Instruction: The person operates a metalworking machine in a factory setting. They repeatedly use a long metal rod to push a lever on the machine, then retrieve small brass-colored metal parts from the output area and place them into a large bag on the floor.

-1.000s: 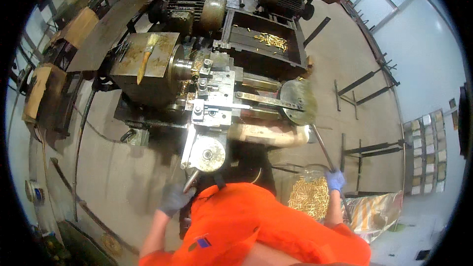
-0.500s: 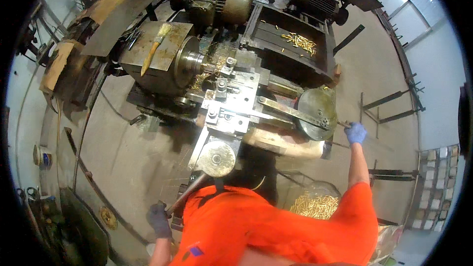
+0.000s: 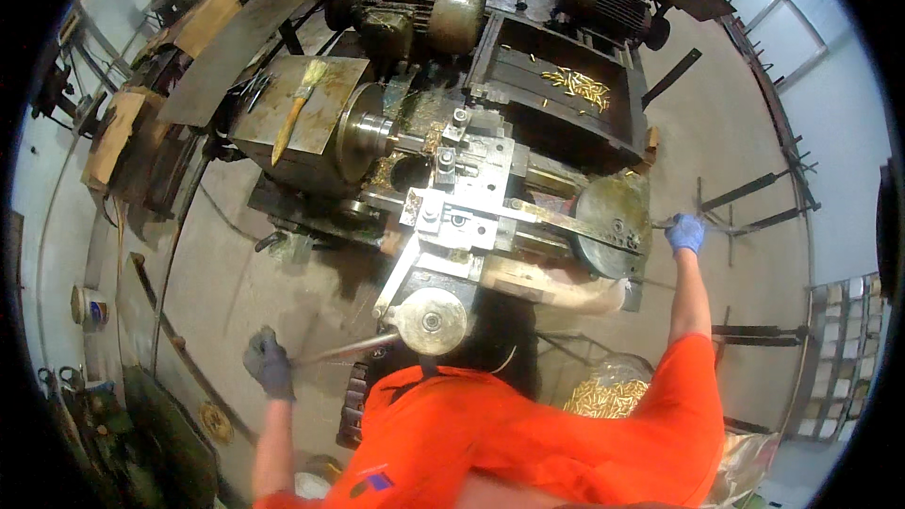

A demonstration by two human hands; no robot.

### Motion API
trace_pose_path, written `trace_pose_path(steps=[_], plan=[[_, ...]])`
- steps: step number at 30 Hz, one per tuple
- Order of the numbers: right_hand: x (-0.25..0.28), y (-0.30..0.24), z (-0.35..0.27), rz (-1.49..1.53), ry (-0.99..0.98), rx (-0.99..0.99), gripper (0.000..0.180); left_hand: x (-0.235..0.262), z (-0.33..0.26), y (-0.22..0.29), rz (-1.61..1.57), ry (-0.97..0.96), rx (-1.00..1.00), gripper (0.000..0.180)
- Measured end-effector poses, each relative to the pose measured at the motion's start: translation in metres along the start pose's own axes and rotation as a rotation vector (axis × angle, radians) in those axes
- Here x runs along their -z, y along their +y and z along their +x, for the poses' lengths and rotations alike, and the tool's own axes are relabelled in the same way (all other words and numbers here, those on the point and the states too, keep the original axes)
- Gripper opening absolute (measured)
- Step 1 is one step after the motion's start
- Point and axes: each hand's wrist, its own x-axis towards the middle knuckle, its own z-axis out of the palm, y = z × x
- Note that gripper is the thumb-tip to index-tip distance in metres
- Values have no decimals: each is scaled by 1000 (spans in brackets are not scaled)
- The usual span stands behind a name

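Note:
My left hand [image 3: 270, 363], in a dark grey glove, is closed round the outer end of a metal lever [image 3: 349, 348]. The lever runs to a round metal hub [image 3: 432, 320] at the front of a lathe. My right hand [image 3: 685, 232], in a blue glove, grips a short handle [image 3: 663, 223] beside a large metal disc [image 3: 611, 228]. Between the hands lies the brightly lit tool slide [image 3: 462, 203] with its bolted clamps. To its left is the lathe's chuck [image 3: 372, 135], with brass-coloured chips around it.
A wooden-handled brush [image 3: 294, 118] lies on the headstock cover [image 3: 273, 104]. Small brass-coloured pieces [image 3: 580, 88] lie in a dark metal tray [image 3: 509, 85]. More fill a container [image 3: 608, 396] by my right side. Motors [image 3: 415, 14] stand behind; metal bars [image 3: 754, 333] jut in at right.
My left hand has swung the lever outward to the left and away from my body. The tool slide has shifted a little to the right. My right hand stays on its handle.

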Motion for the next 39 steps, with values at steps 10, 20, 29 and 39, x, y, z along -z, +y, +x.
trace_pose_path(steps=[10,20,29,39], plan=[[19,18,-98,-9,-175,-216,35,-91,133,60,341,-100,-413,20],[69,-25,-209,210,-260,-364,47,-130,195,43,302,-111,-534,21],[89,-50,-240,300,-308,-403,56,-133,206,29,250,-73,-545,23],[9,25,-133,103,-14,-50,32,-131,198,36,347,-122,-507,22]])
